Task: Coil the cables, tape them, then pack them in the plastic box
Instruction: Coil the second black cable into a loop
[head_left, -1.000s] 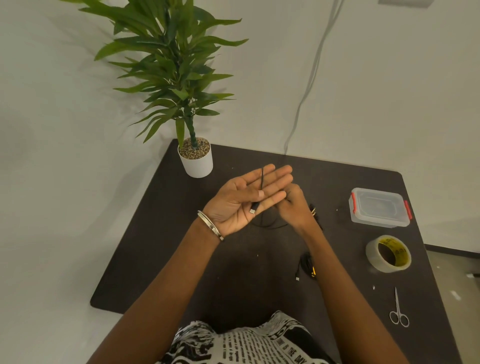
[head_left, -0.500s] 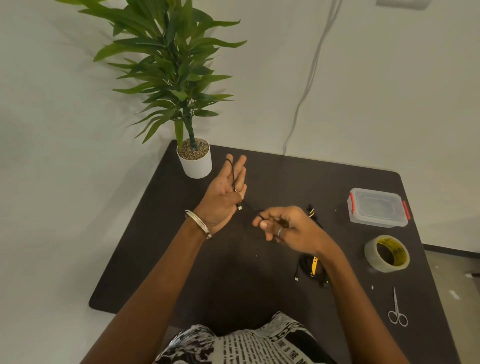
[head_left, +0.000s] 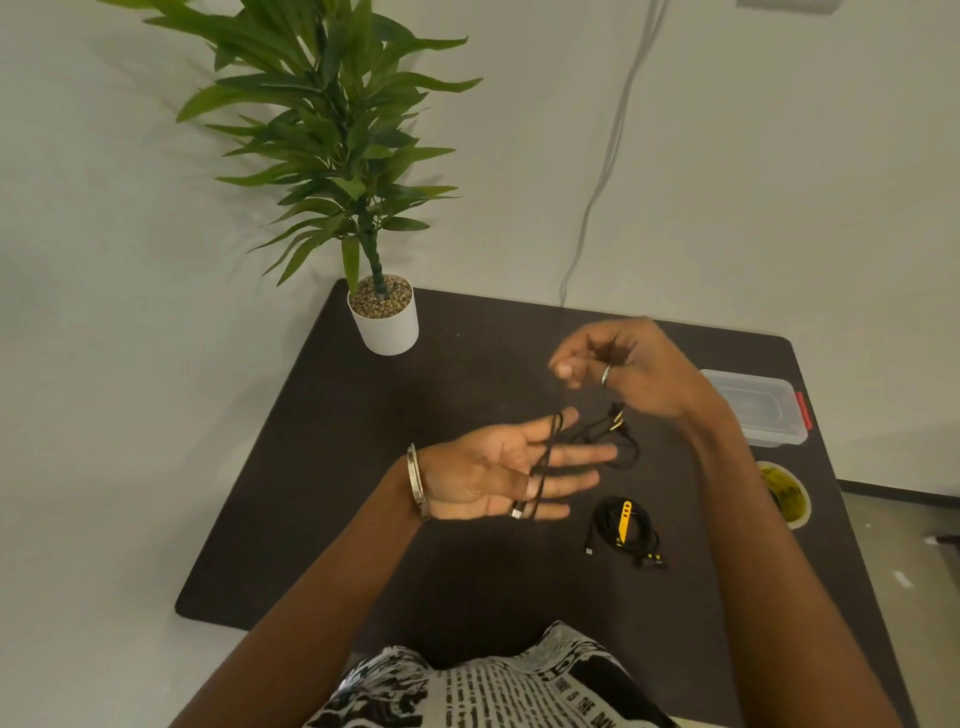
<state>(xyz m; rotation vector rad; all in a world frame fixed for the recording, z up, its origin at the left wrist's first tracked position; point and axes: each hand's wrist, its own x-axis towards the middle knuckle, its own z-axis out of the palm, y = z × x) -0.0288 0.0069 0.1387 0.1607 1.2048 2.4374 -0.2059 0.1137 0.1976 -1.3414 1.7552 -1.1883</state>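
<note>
- Dark table (head_left: 363, 519), white wall behind.
- Coiling step: cable (head_left: 545, 462) looped over flat, spread left hand (head_left: 498, 473).
- Right hand (head_left: 618, 371) is raised, fingers curled; grip indiscernible.
- Next, judged: another loop, kept taut.

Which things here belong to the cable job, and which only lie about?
For the job:
- cable looped over the left hand
- right hand
- loose cable
- cable bundle
- tape roll
- plastic box, lid on

Lying about:
- potted plant
- wall cord
</note>
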